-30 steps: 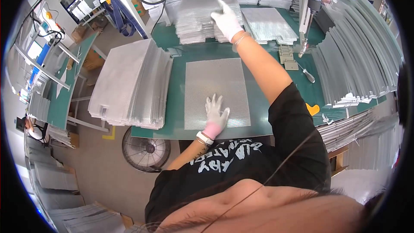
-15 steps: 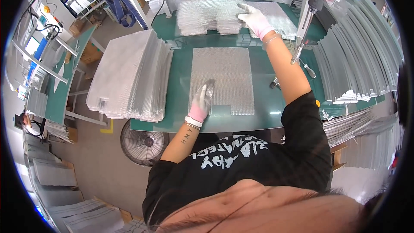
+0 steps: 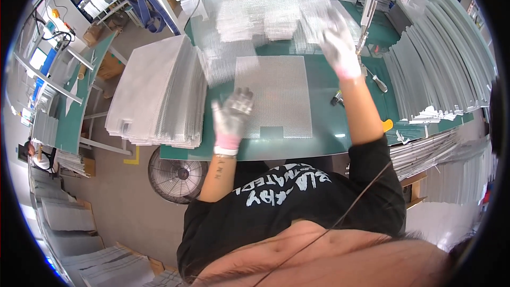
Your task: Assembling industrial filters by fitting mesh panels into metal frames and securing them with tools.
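1. left hand (image 3: 231, 119) gloved, fingers spread, holds nothing, over near left corner of mesh sheet (image 3: 276, 95) lying flat on green worktop (image 3: 324, 127).
2. right hand (image 3: 340, 48) gloved, blurred, grips a blurred mesh piece (image 3: 313, 18) above the far stack (image 3: 255, 16).

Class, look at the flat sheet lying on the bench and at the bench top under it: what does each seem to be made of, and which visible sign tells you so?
Flat sheet: probably thin metal mesh or perforated aluminium; it is silver-grey with a fine, regular dotted texture and a dull sheen. Bench top: seemingly a green rubber or vinyl mat; the colour is even and smooth, with soft glare patches. Neither material is certain from the look alone.
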Available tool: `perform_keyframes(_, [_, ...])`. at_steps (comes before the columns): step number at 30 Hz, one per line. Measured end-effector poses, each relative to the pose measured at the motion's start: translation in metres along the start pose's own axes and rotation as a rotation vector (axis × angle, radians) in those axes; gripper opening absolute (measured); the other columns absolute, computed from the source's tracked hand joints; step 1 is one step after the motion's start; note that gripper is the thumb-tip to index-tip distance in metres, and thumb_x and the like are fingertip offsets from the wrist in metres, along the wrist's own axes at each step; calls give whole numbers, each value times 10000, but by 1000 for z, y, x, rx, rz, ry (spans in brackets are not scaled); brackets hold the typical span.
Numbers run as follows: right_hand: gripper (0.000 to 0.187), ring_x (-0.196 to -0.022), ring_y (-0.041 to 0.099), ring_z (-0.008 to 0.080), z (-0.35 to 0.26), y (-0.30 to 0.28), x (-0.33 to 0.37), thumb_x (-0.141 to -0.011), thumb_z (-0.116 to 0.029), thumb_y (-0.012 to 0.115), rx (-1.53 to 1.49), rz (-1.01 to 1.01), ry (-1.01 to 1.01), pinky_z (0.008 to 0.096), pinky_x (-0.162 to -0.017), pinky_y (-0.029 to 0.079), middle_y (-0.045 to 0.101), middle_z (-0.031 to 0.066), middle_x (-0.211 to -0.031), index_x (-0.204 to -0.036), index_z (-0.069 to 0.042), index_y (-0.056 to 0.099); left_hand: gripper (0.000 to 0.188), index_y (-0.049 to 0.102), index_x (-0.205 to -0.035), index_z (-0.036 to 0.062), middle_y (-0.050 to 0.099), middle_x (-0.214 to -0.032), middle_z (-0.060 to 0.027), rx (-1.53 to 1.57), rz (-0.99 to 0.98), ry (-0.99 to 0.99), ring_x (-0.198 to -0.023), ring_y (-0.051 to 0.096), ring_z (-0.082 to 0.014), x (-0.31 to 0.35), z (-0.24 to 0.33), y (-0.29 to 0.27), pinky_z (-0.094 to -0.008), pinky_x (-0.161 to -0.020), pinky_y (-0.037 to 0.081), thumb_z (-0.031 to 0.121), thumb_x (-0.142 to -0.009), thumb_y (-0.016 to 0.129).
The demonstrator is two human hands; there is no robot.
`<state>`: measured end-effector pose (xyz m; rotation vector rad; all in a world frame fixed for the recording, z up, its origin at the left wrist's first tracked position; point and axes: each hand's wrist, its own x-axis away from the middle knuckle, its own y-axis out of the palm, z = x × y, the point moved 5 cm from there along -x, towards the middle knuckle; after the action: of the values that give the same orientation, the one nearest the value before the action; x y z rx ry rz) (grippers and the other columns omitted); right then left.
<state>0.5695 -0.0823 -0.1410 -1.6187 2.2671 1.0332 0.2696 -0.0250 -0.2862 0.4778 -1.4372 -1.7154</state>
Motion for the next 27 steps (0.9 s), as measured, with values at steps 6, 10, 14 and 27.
perform_keyframes(6, [456,-830,625,228,-8,34,184,-772,77,569,1008,-189,-85,316,-795,501,639,129,-985,-1219,-12,579,646,337,-1436,0,527,-1305,-186,-1200,-116,503,-999,632,-217,76,55,29,-297,-846,535,143,-890,652])
perform_keyframes(10, [309,-734,610,255,16,29,219,-771,-56,695,1113,-44,214,331,-682,498,630,127,-848,-1077,-35,663,728,358,-1430,33,657,-849,-98,-1955,192,519,-699,632,-180,61,41,10,-293,-663,518,158,-815,726])
perform_keyframes(14, [340,-683,568,168,34,18,212,-795,-52,659,1120,72,286,267,-645,474,621,103,-838,-1134,-20,654,731,360,-1419,28,674,-874,-88,-2058,108,544,-736,653,-245,25,32,0,-342,-689,523,217,-814,724])
perform_keyframes(27, [363,-920,635,323,70,-6,217,-820,-160,653,1293,22,302,370,-822,512,656,160,-1019,-1171,-71,637,727,350,-1419,32,625,-1154,-204,-2237,184,326,-939,668,-302,-9,19,-28,-380,-808,526,287,-835,698])
